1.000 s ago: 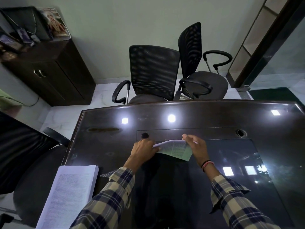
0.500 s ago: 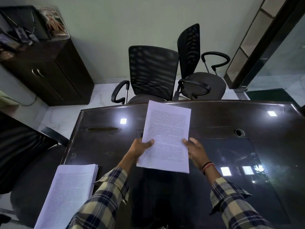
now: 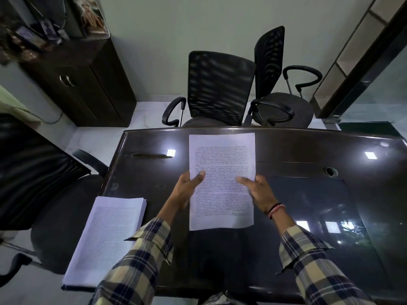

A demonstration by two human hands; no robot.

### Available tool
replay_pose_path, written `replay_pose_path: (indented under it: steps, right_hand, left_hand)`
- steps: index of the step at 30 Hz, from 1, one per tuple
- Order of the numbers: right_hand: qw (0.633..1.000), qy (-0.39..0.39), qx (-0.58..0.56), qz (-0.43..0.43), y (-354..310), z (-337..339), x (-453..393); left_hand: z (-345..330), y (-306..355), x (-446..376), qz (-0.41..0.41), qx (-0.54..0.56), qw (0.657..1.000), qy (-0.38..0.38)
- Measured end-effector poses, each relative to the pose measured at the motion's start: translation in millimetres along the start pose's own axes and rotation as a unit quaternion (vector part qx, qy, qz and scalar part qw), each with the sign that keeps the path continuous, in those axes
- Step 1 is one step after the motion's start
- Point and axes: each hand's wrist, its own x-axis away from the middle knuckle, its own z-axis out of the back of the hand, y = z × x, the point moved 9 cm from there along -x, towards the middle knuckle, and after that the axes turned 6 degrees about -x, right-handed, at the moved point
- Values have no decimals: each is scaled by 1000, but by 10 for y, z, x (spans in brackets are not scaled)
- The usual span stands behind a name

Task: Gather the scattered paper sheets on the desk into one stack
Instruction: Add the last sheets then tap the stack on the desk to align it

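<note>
I hold a white printed paper sheet [image 3: 222,164] upright-facing above the middle of the dark glossy desk [image 3: 297,194]. My left hand [image 3: 187,190] pinches its left edge with the thumb on the printed face. My right hand [image 3: 257,190] grips its right edge the same way. A thick stack of printed sheets [image 3: 108,238] lies at the desk's near left corner, apart from both hands.
Two black mesh office chairs [image 3: 220,89] stand behind the desk's far edge. A dark leather chair [image 3: 33,172] sits to the left, beside the stack. A dark wooden cabinet [image 3: 83,84] stands at the back left. A cable hole [image 3: 331,171] is in the desk's right part.
The sheet, curled low on the desk a second ago, has been lifted and turned flat toward me. Both hands have shifted to grip its side edges, straightening it.
</note>
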Motion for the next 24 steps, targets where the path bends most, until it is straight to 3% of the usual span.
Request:
replay_pose_path:
  steps: [7,12,15,18,22,24]
  right_hand:
    - [999,-30,-6,-17,161,-264,86]
    - [999,-36,20,-27,300,-441,38]
    - [997,-48,10,-55,468,-621,-61]
    - [993,-64,0,-100,703,-975,-149]
    - [975,-118,96,-163,1063,-1715,-46]
    - [958,-150,148,-195,1338,-2079,22]
  left_hand:
    - [245,-53,292,2,32,999,35]
    - [442,-33,493,1,-4,998,58]
    - [765,-121,607,21,-67,990,119]
    - [1283,-298,750,63,-136,961,234]
    - [2088,-587,1185,111,-179,913,348]
    - [2413,-689,1433,143,-180,903,362]
